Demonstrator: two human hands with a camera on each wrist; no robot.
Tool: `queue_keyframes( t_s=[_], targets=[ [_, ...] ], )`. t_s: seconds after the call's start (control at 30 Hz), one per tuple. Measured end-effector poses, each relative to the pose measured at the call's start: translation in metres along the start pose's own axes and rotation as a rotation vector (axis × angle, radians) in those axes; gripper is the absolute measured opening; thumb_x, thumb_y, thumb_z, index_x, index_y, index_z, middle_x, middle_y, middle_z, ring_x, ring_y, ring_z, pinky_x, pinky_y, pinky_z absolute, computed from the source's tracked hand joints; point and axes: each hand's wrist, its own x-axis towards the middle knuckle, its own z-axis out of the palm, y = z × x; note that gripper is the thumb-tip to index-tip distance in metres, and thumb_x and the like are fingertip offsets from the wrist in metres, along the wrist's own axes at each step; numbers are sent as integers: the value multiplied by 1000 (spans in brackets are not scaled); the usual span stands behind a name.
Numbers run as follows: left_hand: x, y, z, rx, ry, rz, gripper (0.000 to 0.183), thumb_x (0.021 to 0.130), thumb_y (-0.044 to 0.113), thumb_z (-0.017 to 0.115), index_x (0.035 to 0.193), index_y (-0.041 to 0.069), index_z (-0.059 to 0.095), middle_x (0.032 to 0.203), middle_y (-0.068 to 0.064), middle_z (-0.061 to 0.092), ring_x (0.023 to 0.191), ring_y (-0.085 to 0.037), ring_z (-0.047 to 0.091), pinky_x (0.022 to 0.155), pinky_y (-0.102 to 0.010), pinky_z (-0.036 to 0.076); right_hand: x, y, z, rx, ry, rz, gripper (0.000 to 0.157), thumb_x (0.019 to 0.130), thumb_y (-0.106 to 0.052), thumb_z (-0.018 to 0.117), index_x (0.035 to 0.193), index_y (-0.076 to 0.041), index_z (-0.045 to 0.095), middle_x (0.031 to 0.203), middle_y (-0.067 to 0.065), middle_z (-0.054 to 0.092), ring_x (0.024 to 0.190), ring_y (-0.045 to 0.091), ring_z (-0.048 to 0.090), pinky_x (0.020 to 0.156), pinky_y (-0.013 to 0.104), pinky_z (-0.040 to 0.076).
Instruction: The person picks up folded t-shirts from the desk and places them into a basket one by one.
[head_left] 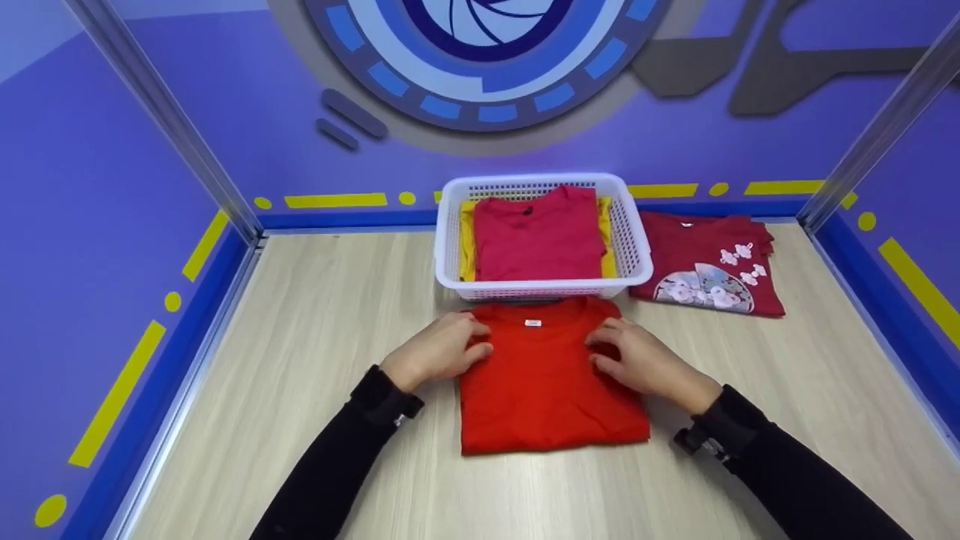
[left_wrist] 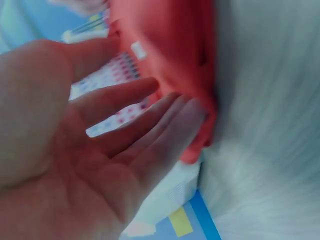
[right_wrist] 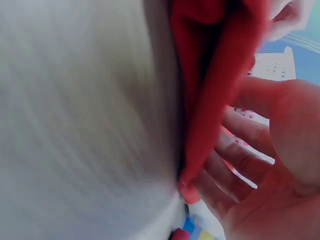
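Note:
A folded red T-shirt (head_left: pixel 551 390) lies flat on the table, its collar with a white label toward the basket. My left hand (head_left: pixel 444 346) is at the shirt's upper left edge. In the left wrist view its fingers are nearly straight, with the tips against the red cloth and the thumb apart from them. At the upper right edge is my right hand (head_left: pixel 646 360). The right wrist view shows its extended fingers (right_wrist: pixel 240 150) along the folded side of the shirt, their tips partly hidden by cloth.
Just behind the shirt stands a white plastic basket (head_left: pixel 442 247) holding a folded crimson shirt (head_left: pixel 536 244) on top of yellow cloth (head_left: pixel 468 240). Right of it lies a folded dark red shirt (head_left: pixel 697 259) with a floral print. Blue-purple panels (head_left: pixel 315 172) enclose the wooden table (head_left: pixel 315 315).

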Motion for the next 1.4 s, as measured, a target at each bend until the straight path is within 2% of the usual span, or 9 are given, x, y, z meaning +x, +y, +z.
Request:
queue_keyframes(
  t_s=[0.1, 0.23, 0.37, 0.5, 0.7, 0.9, 1.23, 1.33, 1.4],
  targets=[
    [-1, -7, -8, -23, 103, -20, 25, 109, 16, 68, 124, 0, 80, 116, -16, 76, 111, -34, 72, 105, -49, 59, 1, 3, -7, 10, 104, 38, 24, 102, -4, 74, 125, 0, 79, 119, 15, 80, 111, 33, 75, 102, 55, 62],
    [5, -16, -9, 7, 235, -114, 20, 106, 15, 72, 117, 1, 81, 112, -17, 76, 108, -37, 74, 101, -52, 60, 6, 9, -16, -1, 196, 146, 28, 103, -4, 70, 129, 5, 76, 123, 22, 78, 108, 37, 75, 98, 57, 62],
    [14, -19, -1, 3, 182, -207, 29, 106, 23, 74, 124, 0, 78, 117, -19, 75, 112, -38, 73, 103, -53, 59, 14, 15, -15, -57, 161, 195, 33, 106, -8, 67, 135, 8, 72, 126, 27, 74, 112, 44, 72, 102, 62, 58],
    [22, -21, 11, 4, 120, -238, 41, 107, 29, 74, 134, -1, 73, 133, -21, 71, 123, -39, 70, 112, -52, 57, 21, 18, -4, -116, 146, 193, 35, 106, -9, 67, 137, 8, 70, 134, 32, 70, 117, 55, 67, 106, 66, 54],
    [29, -21, 19, 49, 120, -240, 37, 106, 30, 76, 127, 0, 75, 133, -21, 69, 122, -41, 71, 111, -53, 57, 26, 17, 6, -110, 177, 187, 40, 99, -4, 71, 137, 9, 68, 138, 34, 64, 121, 56, 66, 107, 70, 51],
    [28, -23, 23, 22, 153, -230, 33, 105, 26, 75, 125, 0, 75, 128, -19, 71, 118, -40, 71, 107, -53, 59, 33, 16, 6, -83, 108, 208, 42, 102, -6, 65, 142, 6, 64, 143, 32, 62, 131, 53, 64, 111, 69, 51],
    [23, -24, 21, -77, 207, -158, 29, 105, 19, 75, 128, 2, 74, 124, -18, 75, 121, -37, 71, 108, -51, 57, 26, 24, 0, 111, 123, 207, 42, 101, -11, 61, 137, 10, 64, 135, 33, 70, 128, 51, 66, 112, 66, 51],
    [18, -22, 17, -76, 218, -131, 31, 104, 16, 75, 133, 3, 74, 122, -17, 72, 118, -37, 70, 107, -52, 57, 24, 22, -7, 180, 108, 226, 44, 103, -11, 63, 143, 7, 64, 137, 29, 71, 123, 42, 67, 111, 59, 53],
    [16, -19, 12, -84, 229, -105, 30, 103, 14, 76, 132, 4, 75, 119, -15, 70, 114, -37, 70, 105, -52, 58, 22, 18, -15, 218, 97, 257, 47, 103, -11, 65, 147, 5, 64, 131, 27, 72, 106, 35, 68, 100, 47, 57]
  ],
)
